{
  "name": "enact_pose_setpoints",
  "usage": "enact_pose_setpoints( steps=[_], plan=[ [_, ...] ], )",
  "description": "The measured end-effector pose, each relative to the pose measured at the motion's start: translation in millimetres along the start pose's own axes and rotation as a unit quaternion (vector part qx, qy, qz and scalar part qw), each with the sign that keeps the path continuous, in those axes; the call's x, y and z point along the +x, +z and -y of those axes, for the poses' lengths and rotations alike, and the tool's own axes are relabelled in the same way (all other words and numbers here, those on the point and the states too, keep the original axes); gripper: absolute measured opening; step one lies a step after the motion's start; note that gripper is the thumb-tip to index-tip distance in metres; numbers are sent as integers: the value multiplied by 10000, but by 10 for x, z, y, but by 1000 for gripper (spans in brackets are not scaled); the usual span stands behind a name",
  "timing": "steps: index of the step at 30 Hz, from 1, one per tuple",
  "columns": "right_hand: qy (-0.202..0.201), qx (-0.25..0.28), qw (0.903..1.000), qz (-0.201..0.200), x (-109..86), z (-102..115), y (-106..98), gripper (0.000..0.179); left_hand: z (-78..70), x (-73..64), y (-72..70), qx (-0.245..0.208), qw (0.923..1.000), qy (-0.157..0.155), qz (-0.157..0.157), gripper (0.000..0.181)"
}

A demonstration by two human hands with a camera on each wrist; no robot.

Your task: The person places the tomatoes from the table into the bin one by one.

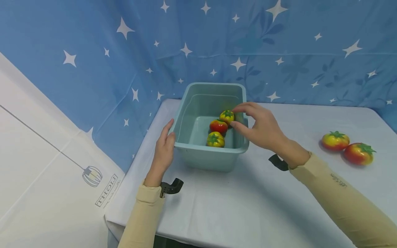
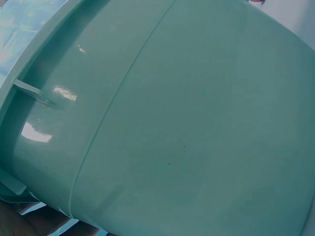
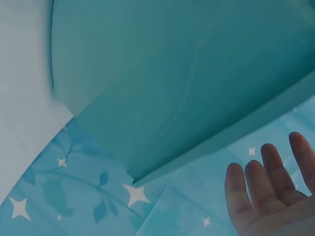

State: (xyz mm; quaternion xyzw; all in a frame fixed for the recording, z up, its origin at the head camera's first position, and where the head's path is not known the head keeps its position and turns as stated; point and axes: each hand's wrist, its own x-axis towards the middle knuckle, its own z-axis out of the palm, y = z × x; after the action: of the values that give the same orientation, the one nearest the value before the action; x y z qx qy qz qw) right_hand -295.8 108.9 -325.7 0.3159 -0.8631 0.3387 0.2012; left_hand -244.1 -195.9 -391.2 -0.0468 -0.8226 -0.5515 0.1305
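Note:
A pale green plastic bin (image 1: 211, 158) stands on the white-covered table, with three tomatoes inside: a yellow-green one (image 1: 215, 140) nearest, a red one (image 1: 219, 127) in the middle and a yellow one (image 1: 227, 116) farthest. My left hand (image 1: 163, 150) lies against the bin's left side by the rim, fingers extended; in the left wrist view the bin's wall (image 2: 187, 123) hides most of that hand. Over the right rim reaches my right hand (image 1: 262, 125), thumb and fingers spread, their tips beside the yellow tomato. The right wrist view shows those fingers (image 3: 273, 179) apart.
Two more red-yellow tomatoes (image 1: 335, 141) (image 1: 359, 154) lie close together on the table's right side. Behind the table hangs a blue curtain (image 1: 217, 41) with white stars. A white printed cloth (image 1: 62, 172) hangs at the left.

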Motion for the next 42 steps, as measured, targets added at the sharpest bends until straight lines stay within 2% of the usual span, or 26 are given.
enact_pose_setpoints(
  steps=[12,19,25,28,30,36,39,42],
  plan=[
    [329,-138,9985,-421,-126,-256,-191,37,20,-4,8,-38,9999,-96,-31,51],
    [876,-328,9943,-507,-316,-462,-354,37,37,-14,10,-86,9998,-147,-34,50],
    [1432,-525,9864,-615,-527,-723,-592,39,34,-19,9,-92,9999,-14,-67,49],
    [1856,-820,9771,-641,-646,-885,-751,42,27,-21,10,-87,9999,-5,-67,49],
    [2217,-1060,9676,-582,-725,-1002,-872,46,23,-20,14,-91,9999,-1,-79,50],
    [3259,-1586,9310,-440,-1021,-1392,-1194,60,19,-5,30,-78,9999,74,-109,50],
    [3616,-1824,9138,-310,-1174,-1556,-1273,64,15,-1,31,-90,9999,53,-85,50],
    [3957,-1846,8994,-217,-1313,-1691,-1312,67,8,14,30,-103,9999,36,-61,50]
  ],
)
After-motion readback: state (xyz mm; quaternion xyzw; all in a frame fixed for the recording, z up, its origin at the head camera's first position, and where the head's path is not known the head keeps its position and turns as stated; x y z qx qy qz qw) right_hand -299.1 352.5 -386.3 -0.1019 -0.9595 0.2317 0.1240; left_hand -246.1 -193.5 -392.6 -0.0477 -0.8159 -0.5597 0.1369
